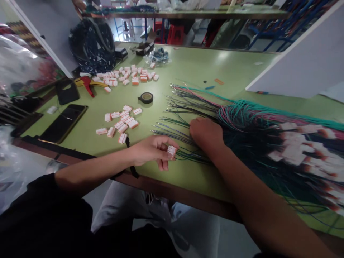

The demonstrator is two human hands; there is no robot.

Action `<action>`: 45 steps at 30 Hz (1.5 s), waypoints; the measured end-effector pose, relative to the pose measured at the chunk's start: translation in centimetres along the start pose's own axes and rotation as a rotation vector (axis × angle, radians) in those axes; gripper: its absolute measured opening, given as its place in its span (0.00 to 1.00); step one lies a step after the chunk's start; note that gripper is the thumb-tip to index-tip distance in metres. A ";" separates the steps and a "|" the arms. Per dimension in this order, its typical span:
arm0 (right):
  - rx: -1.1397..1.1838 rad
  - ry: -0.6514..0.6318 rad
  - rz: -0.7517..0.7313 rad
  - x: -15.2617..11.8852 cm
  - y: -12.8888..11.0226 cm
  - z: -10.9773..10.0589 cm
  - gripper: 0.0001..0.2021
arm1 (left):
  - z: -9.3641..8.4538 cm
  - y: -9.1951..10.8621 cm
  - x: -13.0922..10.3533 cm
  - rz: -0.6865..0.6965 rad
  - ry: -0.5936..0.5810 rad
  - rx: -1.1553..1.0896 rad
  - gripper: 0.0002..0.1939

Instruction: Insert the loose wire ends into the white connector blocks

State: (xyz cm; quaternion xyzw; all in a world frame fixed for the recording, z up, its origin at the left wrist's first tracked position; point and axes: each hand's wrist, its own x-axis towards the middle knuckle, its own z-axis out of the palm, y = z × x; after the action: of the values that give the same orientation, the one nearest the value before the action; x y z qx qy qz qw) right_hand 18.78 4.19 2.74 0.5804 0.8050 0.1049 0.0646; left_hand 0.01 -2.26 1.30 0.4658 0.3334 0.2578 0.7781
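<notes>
Left hand (157,151) in a pinch on a white-and-orange connector (172,152), right hand (205,134) among wires (238,114), closure unclear

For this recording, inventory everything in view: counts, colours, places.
held connector: one, white-orange, left hand
near connectors: about a dozen, white-orange, left of centre
far connectors: dozens, white-orange, far left
wires: many, teal, pink, dark, right
wire-pile connectors: many, white-orange, right
tape roll: one, black, mid-table
phone: one, black, left
flat object: one, black, beyond phone
hand tool: one, red-yellow, far left
patterned bag: one, dark, far left
open box: one, dark, far edge
clear bag: one, bluish, far edge
table: one, green, centre
partitions: two, whitish, both sides
stools: at least two, red, background
left hand: one, bare, centre
right hand: one, bare, at wires
</notes>
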 end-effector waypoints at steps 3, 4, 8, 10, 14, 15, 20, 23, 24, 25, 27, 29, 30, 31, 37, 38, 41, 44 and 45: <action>0.035 -0.004 0.033 0.0 0.1 -0.4 0.16 | 0.0 0.1 0.0 0.006 0.011 0.008 0.17; 0.056 0.000 0.058 -0.1 0.2 -0.5 0.15 | 0.0 0.1 0.0 0.006 0.017 0.009 0.17; 0.178 0.023 0.209 -0.3 0.4 -1.0 0.14 | 0.0 0.0 0.0 0.000 0.025 0.002 0.16; 0.241 0.060 0.213 -0.4 0.5 -1.0 0.15 | 0.0 0.0 0.1 -0.005 0.017 -0.005 0.16; 0.252 0.135 0.071 -0.5 0.7 -0.8 0.18 | -0.1 0.0 0.2 -0.016 0.013 -0.023 0.16; 0.224 0.135 0.065 -0.5 0.8 -0.8 0.17 | -0.1 0.0 0.2 -0.017 0.014 -0.027 0.16; 0.297 0.114 0.120 -0.9 1.2 -1.3 0.13 | -0.1 -0.1 0.3 -0.022 0.040 -0.054 0.17; 0.674 0.151 -0.047 -1.5 0.8 -1.8 0.14 | -0.3 0.0 0.5 0.004 0.105 -0.098 0.18; 0.799 0.161 -0.109 -1.8 0.6 -1.9 0.14 | -0.4 0.1 0.5 0.022 0.129 -0.112 0.19; 0.901 0.170 -0.156 -2.0 0.3 -2.0 0.14 | -0.6 0.2 0.5 0.044 0.151 -0.124 0.19; 1.025 0.174 -0.213 -2.4 -0.1 -2.0 0.13 | -0.8 0.4 0.6 0.091 0.187 -0.140 0.19; 1.082 0.155 -0.233 -2.7 -0.3 -2.1 0.11 | -1.0 0.5 0.7 0.138 0.207 -0.151 0.19; 1.096 0.141 -0.230 -2.7 -0.3 -2.1 0.11 | -1.0 0.5 0.8 0.158 0.210 -0.156 0.18; 1.105 0.125 -0.221 -2.8 -0.3 -2.1 0.10 | -1.0 0.5 0.8 0.174 0.210 -0.159 0.18; 1.105 0.101 -0.112 -3.2 -0.3 -2.8 0.08 | -0.9 0.4 0.9 0.194 0.180 -0.156 0.17; 1.099 0.110 -0.102 -3.3 -0.3 -2.9 0.07 | -0.9 0.4 0.9 0.194 0.179 -0.154 0.16; 1.089 0.116 -0.116 -3.5 -0.5 -3.1 0.07 | -0.9 0.4 0.9 0.199 0.176 -0.147 0.16; 1.082 0.100 -0.148 -3.6 -0.7 -3.1 0.06 | -0.9 0.5 0.8 0.197 0.183 -0.142 0.16; 1.074 0.100 -0.150 -3.6 -0.7 -3.1 0.06 | -0.8 0.5 0.8 0.196 0.187 -0.143 0.16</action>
State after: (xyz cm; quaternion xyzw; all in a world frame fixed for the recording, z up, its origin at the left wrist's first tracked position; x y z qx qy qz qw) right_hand 18.55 0.27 5.46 0.4670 0.7867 -0.2983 -0.2721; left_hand -0.16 -0.99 1.27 0.4137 0.3381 0.3977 0.7459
